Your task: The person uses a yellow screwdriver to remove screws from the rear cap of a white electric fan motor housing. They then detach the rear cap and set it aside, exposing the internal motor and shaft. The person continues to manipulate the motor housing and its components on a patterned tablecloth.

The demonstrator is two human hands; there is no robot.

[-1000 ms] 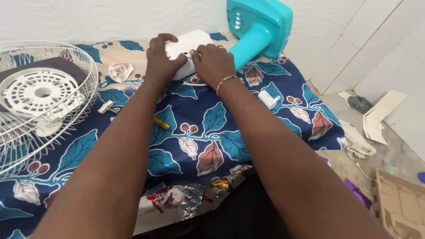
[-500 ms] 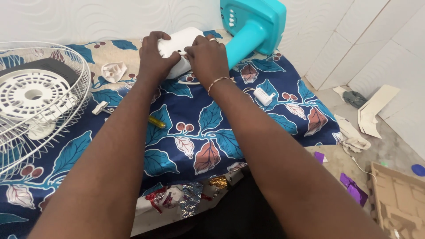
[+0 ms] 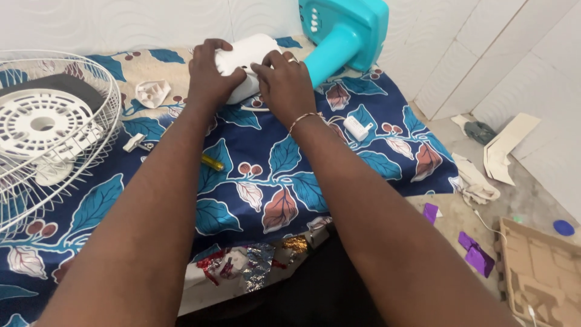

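Between the two hands, at the far edge of the bed, lies a white motor housing [image 3: 245, 63], and both hands are closed onto it. The left hand [image 3: 209, 79] wraps its left end, fingers curled over the top and thumb pressed against the near face. The right hand [image 3: 284, 85] covers the near right part, its fingertips [image 3: 261, 65] drawn together at a small spot near the middle of the near face; whether they pinch something small there or only press on the plastic is too fine to tell. The housing's long axis runs roughly left to right and tilts up toward the far right, where it joins the turquoise fan stand [image 3: 339, 39] leaning against the wall. Both hands are equally close, since both touch it, one at each end of that axis.

Farther out on the leaf-patterned cloth [image 3: 290, 181], a yellow-handled screwdriver [image 3: 212, 162] lies under the left forearm, well apart from the fingers. A small white plug [image 3: 357, 128] lies just right of the right wrist. A wire fan guard [image 3: 48, 133] with a white plastic disc inside rests at the left edge, and a small white plastic piece [image 3: 152, 92] lies between it and the left hand.
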